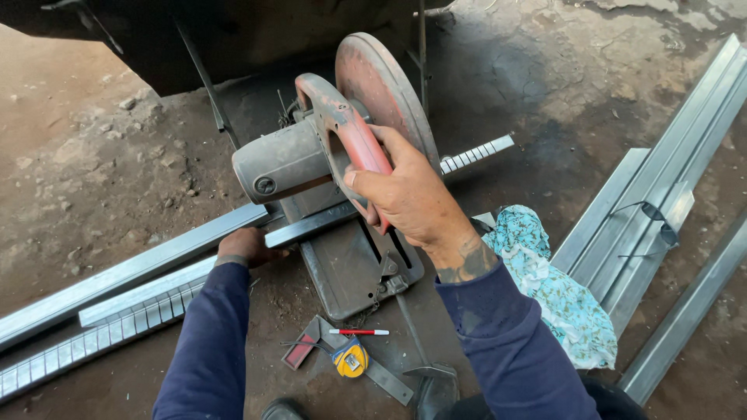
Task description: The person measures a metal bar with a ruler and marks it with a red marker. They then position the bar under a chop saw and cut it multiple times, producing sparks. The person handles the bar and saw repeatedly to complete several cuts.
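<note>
My right hand [408,198] grips the red handle of a chop saw [311,159], whose round red blade guard [381,85] is raised over the saw's base [350,268]. My left hand [245,247] presses down on a long grey metal channel [156,260] that runs under the saw from the lower left. Its far end [476,152] sticks out to the right of the blade. A second ribbed metal strip [117,327] lies alongside it.
A square ruler [381,375], a yellow tape measure [350,359] and a red-and-white pen [359,332] lie on the dirt floor near me. A turquoise patterned cloth [556,292] sits to the right. Several metal profiles [661,194] are stacked at far right.
</note>
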